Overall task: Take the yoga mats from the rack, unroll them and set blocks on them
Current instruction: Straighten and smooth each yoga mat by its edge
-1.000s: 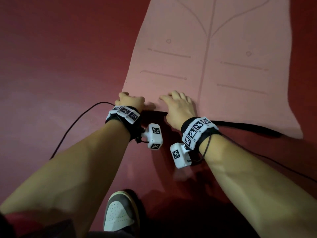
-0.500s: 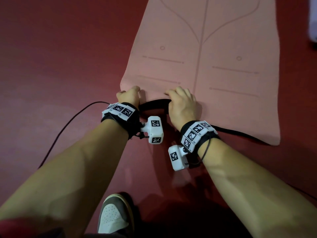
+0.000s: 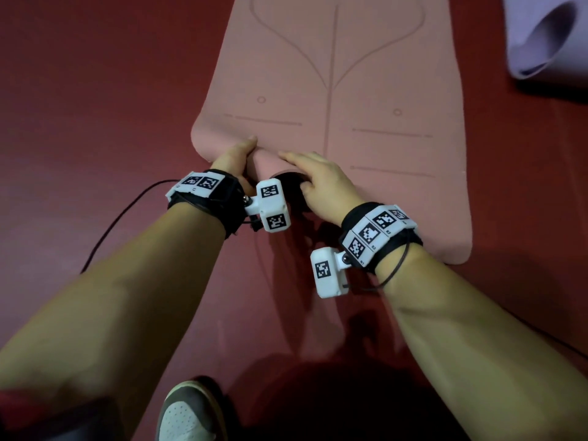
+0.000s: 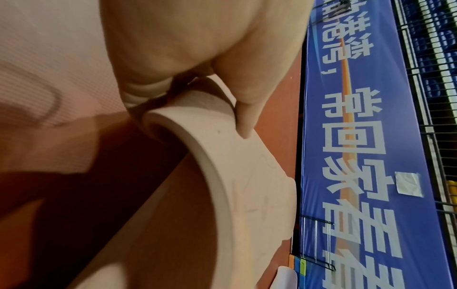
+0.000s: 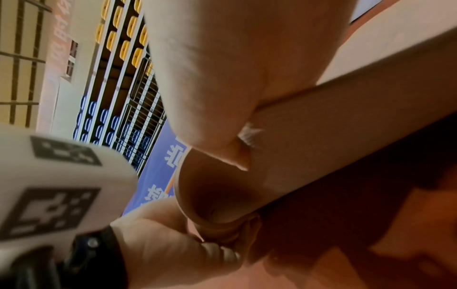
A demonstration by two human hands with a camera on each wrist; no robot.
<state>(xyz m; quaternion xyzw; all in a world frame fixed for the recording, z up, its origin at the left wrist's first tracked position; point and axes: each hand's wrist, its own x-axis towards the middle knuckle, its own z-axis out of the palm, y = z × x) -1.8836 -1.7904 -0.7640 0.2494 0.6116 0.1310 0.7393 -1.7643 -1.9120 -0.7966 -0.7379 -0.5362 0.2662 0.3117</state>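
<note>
Mat (image 3: 366, 74), pink foam with etched lines, flat on red floor (image 3: 95, 90), near corner curled and pinched by left hand (image 3: 234, 157) and right hand (image 3: 321, 183); lilac mat roll (image 3: 547, 36) alongside.

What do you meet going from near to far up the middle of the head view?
Shoe → right wrist camera → left wrist camera → curled near end of the pink yoga mat, gripped by left hand and right hand → flat pink yoga mat.
</note>
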